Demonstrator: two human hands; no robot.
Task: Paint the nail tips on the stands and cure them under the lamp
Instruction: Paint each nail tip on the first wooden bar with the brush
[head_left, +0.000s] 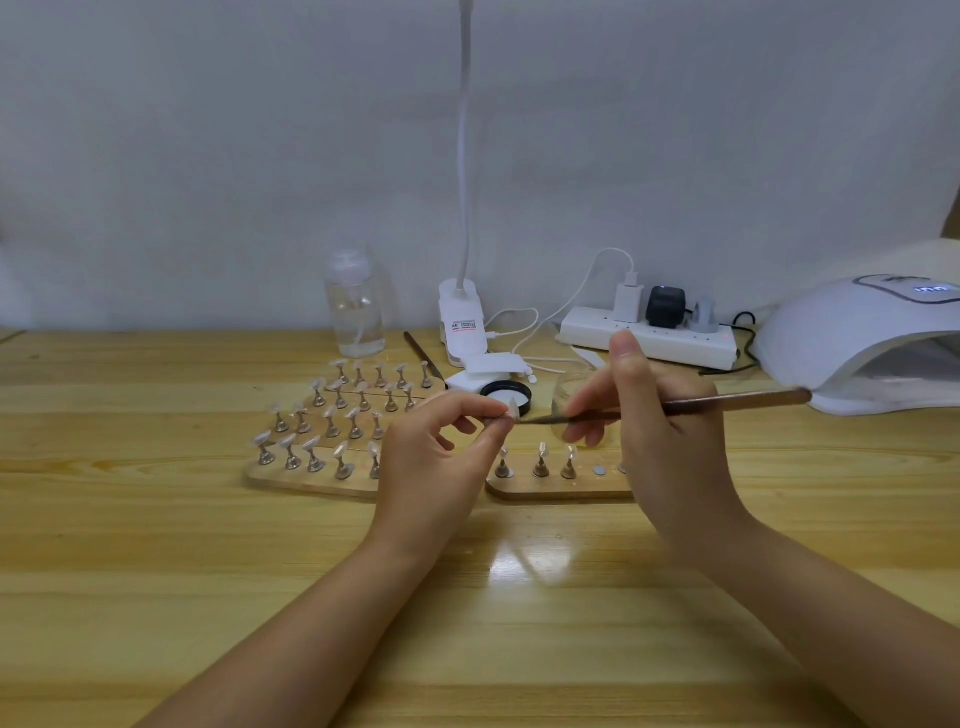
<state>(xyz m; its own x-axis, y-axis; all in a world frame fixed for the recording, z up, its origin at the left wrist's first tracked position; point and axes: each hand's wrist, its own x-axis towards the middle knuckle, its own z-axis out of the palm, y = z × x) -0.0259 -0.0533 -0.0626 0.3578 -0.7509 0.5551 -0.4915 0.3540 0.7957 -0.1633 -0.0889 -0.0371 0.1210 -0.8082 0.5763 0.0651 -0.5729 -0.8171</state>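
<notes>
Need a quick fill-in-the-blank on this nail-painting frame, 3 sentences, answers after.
1. The right hand holds a thin ____ by its brown handle.
2. The left hand pinches a single nail tip on its ____.
3. The curing lamp sits at the table's far ____ side.

Missing words: brush; stand; right

glossy wooden table (156, 545), metal stands (540, 467), white plastic lamp (852, 332)
</notes>
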